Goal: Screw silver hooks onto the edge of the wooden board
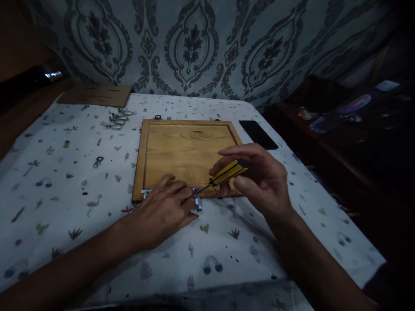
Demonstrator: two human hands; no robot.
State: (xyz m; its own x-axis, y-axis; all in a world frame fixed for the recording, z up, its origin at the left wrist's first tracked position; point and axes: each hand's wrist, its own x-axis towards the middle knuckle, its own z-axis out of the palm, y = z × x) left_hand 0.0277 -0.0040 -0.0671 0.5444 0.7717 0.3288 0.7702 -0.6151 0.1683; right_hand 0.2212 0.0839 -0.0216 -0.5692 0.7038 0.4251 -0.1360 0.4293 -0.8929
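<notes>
A wooden panel (188,151) with a raised frame lies flat on the patterned tablecloth (65,194). My right hand (259,181) grips a yellow and black screwdriver (225,173), whose tip points down-left at a small metal hinge (196,201) on the panel's near edge. My left hand (165,211) rests on the cloth with its fingers curled and pressed against that hinge. Another metal piece (145,193) shows at the panel's near left corner.
A dark phone (258,134) lies right of the panel. Several metal fittings (116,119) and a small ring (98,162) lie to the left. A cardboard sheet (95,95) sits at the far left. The table drops off at right toward dark furniture.
</notes>
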